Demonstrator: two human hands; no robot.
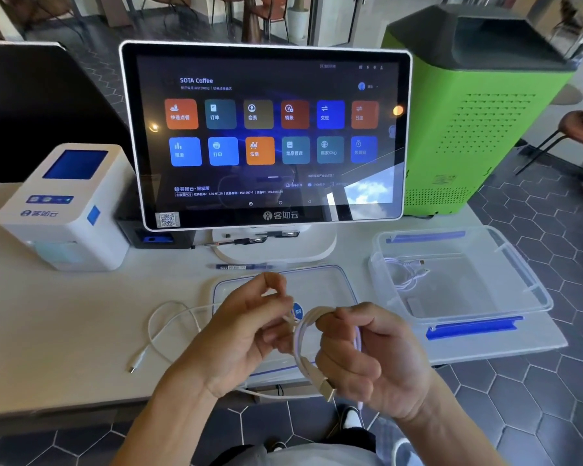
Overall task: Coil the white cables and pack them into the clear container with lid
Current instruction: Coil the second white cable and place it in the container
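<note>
The right hand (367,358) gripped a looped white cable (305,344); the left hand (249,327), at nine o'clock, pinched its strand.

1. Bright, even daylight fills the scene, and shadows on the white table (64,317) are soft and faint.
2. The touchscreen monitor (266,136) mirrors sky and cloud at its lower right and shows two small orange glare spots.
3. Wide-angle distortion bends straight edges toward the frame corners.
4. The upper background looks slightly soft.
</note>
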